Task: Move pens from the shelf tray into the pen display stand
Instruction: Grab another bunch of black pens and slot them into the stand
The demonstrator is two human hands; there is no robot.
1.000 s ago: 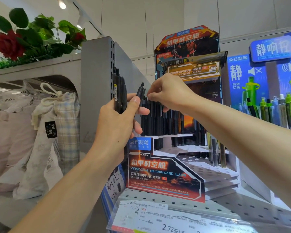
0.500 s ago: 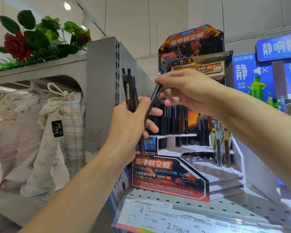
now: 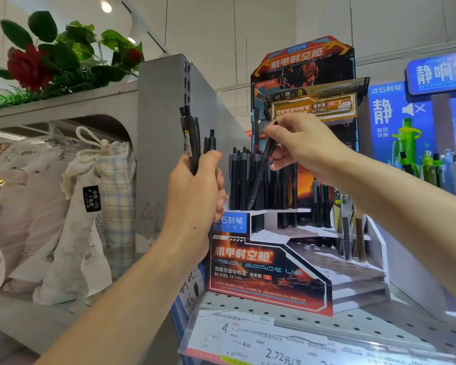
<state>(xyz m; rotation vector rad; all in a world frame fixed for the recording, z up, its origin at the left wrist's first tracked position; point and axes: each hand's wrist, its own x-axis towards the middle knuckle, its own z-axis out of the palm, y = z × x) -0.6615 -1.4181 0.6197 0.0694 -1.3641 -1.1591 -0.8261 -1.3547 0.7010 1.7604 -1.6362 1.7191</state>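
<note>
My left hand (image 3: 194,192) grips a bundle of several black pens (image 3: 192,142) upright, just left of the pen display stand (image 3: 269,275). My right hand (image 3: 300,146) pinches a single black pen (image 3: 261,175) near its top. That pen slants down to the left, its tip among the black pens standing in the stand's top tier (image 3: 244,177). More black pens fill the rows behind. The lower stepped tiers of the stand show bare white holes. The shelf tray is not in view.
A grey shelf upright (image 3: 163,154) stands right behind my left hand. Cloth bags (image 3: 90,212) fill the shelf to the left, with fake roses (image 3: 29,67) above. Green and blue pens (image 3: 442,167) stand at the far right. A price label strip (image 3: 274,346) runs along the perforated shelf edge.
My right hand pulled one pen out of the left hand's bundle and carried it right, lowering its tip into the stand's top tier. My left hand stayed put with the bundle.
</note>
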